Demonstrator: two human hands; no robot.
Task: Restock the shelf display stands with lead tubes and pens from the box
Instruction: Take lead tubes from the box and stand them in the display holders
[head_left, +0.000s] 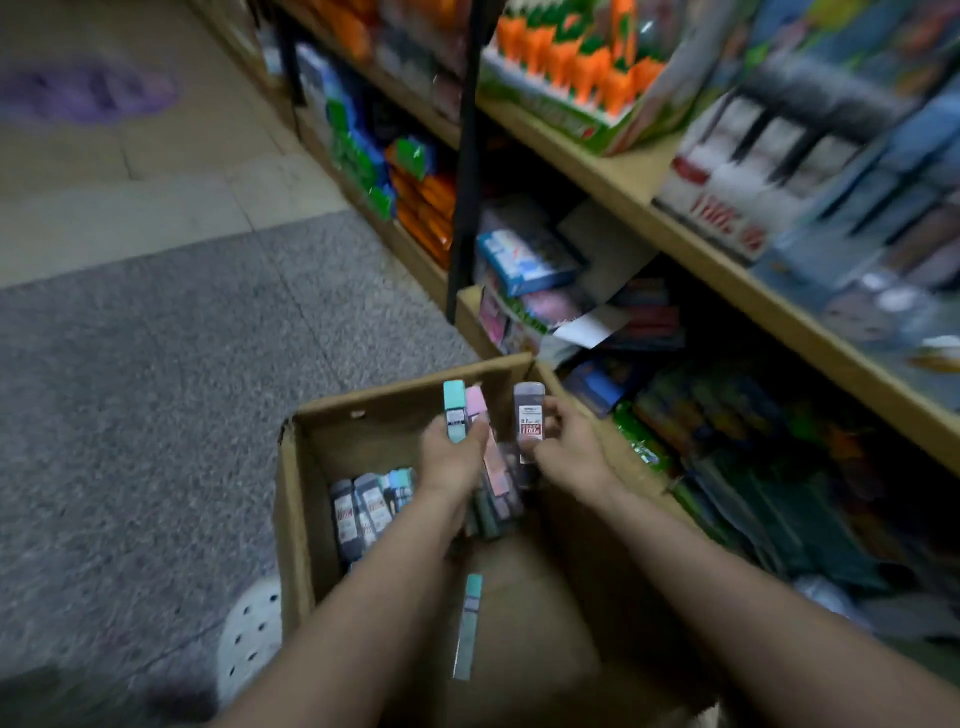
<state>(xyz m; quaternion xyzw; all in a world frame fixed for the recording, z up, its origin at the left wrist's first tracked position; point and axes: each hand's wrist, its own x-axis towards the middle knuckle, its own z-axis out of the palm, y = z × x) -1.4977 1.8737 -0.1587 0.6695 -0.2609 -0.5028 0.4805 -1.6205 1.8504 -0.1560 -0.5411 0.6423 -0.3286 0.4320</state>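
Observation:
An open cardboard box (304, 519) stands on the floor below me, against the shelves. My left hand (452, 457) grips a teal lead tube (454, 410) and a pink lead tube (477, 405) above the box. My right hand (563, 447) holds a dark grey lead tube (529, 421) with a white and red label upright beside them. More dark lead tubes (358, 514) lie at the box's left wall. Another teal tube (467, 623) lies on the box's inner flap between my forearms. The picture is blurred.
Wooden shelves (649, 208) rise on the right, with a carrot-patterned display stand (576, 78) and a white and red display stand (727, 187) on the upper board. Lower shelves hold packed stationery. A white perforated shoe (249, 634) shows left of the box on the grey floor.

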